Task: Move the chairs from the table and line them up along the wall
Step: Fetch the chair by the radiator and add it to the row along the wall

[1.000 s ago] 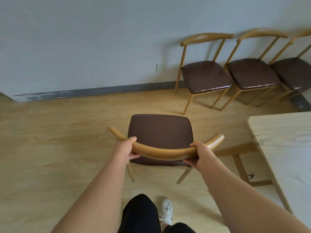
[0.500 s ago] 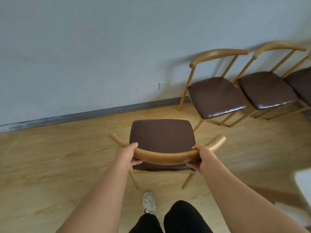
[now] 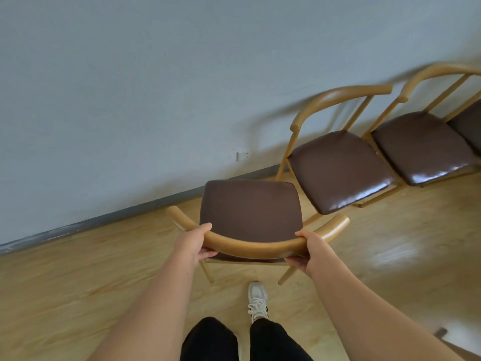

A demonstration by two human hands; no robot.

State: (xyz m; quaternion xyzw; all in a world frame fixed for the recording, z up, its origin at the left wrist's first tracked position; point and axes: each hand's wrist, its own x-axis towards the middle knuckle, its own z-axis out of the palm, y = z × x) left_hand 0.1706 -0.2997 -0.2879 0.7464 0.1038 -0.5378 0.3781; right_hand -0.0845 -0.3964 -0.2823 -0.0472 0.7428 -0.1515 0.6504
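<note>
A person looks down at a wooden chair point(image 3: 250, 212) held out in front of them, seen from behind its curved backrest point(image 3: 256, 247). The left hand point(image 3: 194, 244) wraps the backrest near its left end, thumb on top and fingers curled underneath. The right hand point(image 3: 311, 250) wraps it near the right end in the same way, so both hands are closed around the rail. The chair has a dark brown padded seat point(image 3: 251, 209) and light wooden legs; two rear legs show below the seat, but whether they touch the floor cannot be told.

The seat's far edge lies close to a pale grey wall point(image 3: 156, 87) with a dark grey skirting board point(image 3: 104, 220) along its base. A white wall socket point(image 3: 244, 156) sits low on the wall, just above the seat.

To the right, a second matching chair point(image 3: 338, 168) stands with its back to the wall, its seat corner just beside the held chair. A third chair point(image 3: 421, 144) stands beside that one, and the edge of a fourth seat point(image 3: 468, 126) shows at the right border.

The floor point(image 3: 78, 282) is light wood laminate. At the bottom, dark trousers point(image 3: 229, 340) and one white laced sneaker point(image 3: 257, 299) are visible between the bare forearms.
</note>
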